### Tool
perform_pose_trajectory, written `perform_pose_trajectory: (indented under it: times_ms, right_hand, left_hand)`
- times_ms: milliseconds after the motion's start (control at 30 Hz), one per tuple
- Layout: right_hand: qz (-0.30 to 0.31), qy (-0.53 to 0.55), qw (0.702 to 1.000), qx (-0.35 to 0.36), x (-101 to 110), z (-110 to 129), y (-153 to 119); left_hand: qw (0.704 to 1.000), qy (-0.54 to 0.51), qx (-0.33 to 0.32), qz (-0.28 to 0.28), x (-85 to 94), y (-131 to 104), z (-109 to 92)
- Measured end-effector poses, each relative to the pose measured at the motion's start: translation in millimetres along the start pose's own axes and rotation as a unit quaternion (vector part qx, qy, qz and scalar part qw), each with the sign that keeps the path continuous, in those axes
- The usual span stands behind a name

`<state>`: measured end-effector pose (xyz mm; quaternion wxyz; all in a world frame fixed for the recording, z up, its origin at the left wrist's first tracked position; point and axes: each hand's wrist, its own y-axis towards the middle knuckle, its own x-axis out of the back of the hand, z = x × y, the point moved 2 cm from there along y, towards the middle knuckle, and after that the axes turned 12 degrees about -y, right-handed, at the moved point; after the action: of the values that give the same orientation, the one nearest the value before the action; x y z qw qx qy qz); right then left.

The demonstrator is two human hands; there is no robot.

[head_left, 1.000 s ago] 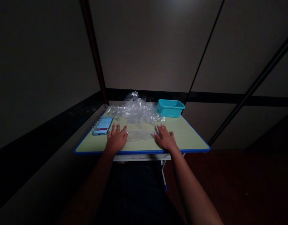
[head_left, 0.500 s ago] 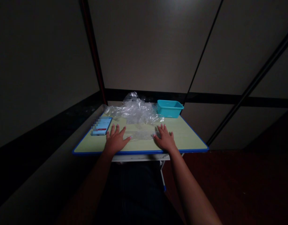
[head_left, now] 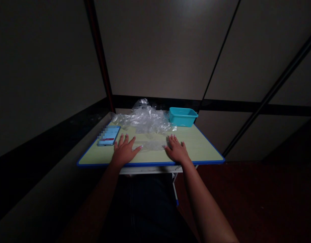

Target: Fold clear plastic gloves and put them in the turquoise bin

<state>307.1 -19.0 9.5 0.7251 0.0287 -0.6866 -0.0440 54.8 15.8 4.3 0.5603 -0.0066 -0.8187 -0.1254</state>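
Observation:
My left hand (head_left: 124, 151) lies flat near the front edge of the table (head_left: 203, 148), its fingers spread and nothing in it. Level with it on the other side, my right hand (head_left: 177, 149) rests palm down with its fingers stretched out. Between the two hands a flat piece of clear plastic (head_left: 153, 146) lies on the tabletop, close to both thumbs; whether the hands press on its ends I cannot tell. Farther back is a crumpled heap of clear plastic bags (head_left: 147, 119).
A turquoise plastic basket (head_left: 183, 118) stands at the back right, beside the plastic heap. To the left of my left hand lies a phone (head_left: 110, 135) with its screen lit. The tabletop has a blue edge, and panelled walls (head_left: 155, 50) rise behind and left.
The fingers of my right hand have drawn slightly closer together. My left hand has stayed in place, and the view has shifted very slightly.

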Motion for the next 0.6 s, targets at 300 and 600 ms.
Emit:
perform_pose_trajectory:
  times_ms: [300,600]
  right_hand:
    - [0.014,-0.012,1.000,0.005,2.2,1.1,-0.4]
    - [0.004,0.012,1.000,-0.003,0.5,-1.3,0.5]
  left_hand:
    - [1.000,0.010,-0.004,0.007,0.2,0.6,0.8]
    - [1.000,-0.001,-0.003,0.015,1.1,0.7,0.8]
